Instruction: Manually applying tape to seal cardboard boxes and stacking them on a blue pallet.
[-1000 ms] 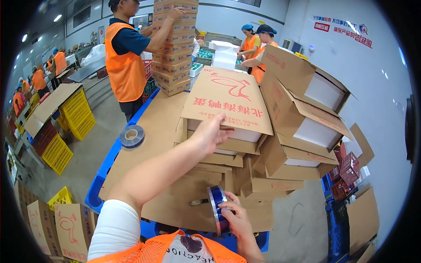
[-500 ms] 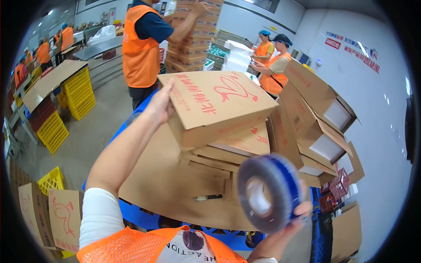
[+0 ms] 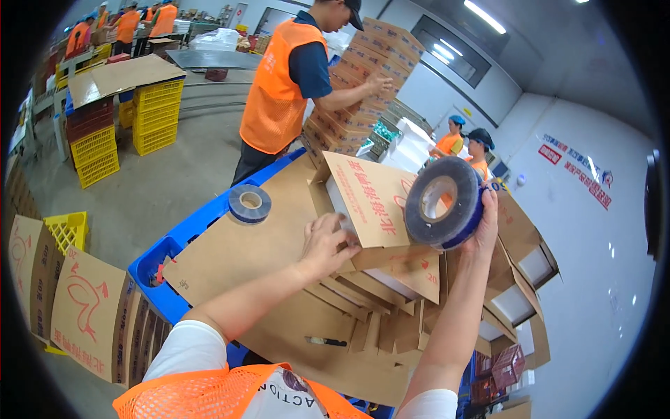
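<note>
A large roll of clear tape with a blue side is in my right hand, raised over the right end of a cardboard box. The box carries red print and sits tilted on other cardboard on the table; a white inner face shows at its left end. My left hand is at that end, its fingers curled against the box edge. Fingertips there are partly hidden and slightly blurred. A second roll of tape lies flat on the cardboard table cover, left of the box. Nearer me lies a box cutter.
Opened cardboard boxes lean together on the right. Flat cartons stand at the lower left by a yellow crate. Across the table, a co-worker in an orange vest touches a tall carton stack. The table has a blue rim.
My left hand has moved from the box's top edge down to its left end. The tape roll in my right hand has risen to the box. The view has shifted, showing the second roll.
</note>
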The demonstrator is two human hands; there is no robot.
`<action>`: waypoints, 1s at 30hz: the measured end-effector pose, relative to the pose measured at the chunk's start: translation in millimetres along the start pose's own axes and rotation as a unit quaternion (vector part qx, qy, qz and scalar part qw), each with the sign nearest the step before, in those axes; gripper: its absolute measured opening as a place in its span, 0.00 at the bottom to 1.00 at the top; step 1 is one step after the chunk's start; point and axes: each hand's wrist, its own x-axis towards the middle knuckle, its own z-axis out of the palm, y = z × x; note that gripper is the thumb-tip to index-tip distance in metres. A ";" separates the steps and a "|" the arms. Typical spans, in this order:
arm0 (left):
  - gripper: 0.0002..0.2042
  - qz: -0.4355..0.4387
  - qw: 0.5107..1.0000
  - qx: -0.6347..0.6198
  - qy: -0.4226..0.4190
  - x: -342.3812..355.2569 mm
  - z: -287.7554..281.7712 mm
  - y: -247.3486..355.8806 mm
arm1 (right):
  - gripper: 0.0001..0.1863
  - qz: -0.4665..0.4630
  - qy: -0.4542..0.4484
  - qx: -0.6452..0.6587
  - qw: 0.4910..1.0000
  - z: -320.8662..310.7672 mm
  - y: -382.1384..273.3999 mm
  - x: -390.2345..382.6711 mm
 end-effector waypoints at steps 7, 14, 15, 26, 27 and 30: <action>0.62 -0.221 0.973 -0.025 -0.061 53.4 -9.2 -30.6 | 0.09 0.002 -0.053 -0.060 0.997 4.8 3.1 2.4; 0.45 -0.077 0.964 -0.195 0.165 79.5 22.4 -97.8 | 0.08 0.008 -0.023 -0.027 0.999 12.8 6.1 -2.4; 0.45 -0.077 0.964 -0.196 0.159 75.4 29.6 -93.7 | 0.09 0.004 -0.013 -0.039 0.999 10.3 6.2 -1.2; 0.47 -0.006 0.937 -0.336 0.096 7.5 17.9 -14.6 | 0.10 0.000 -0.027 -0.041 0.999 0.2 3.1 -4.4; 0.47 0.052 0.956 -0.279 0.076 3.6 17.6 -17.9 | 0.10 0.000 -0.026 -0.040 0.999 -0.2 4.1 -3.0; 0.45 0.002 0.974 -0.203 0.099 9.3 19.0 -14.4 | 0.11 -0.009 -0.024 -0.032 0.999 -0.1 5.8 -2.4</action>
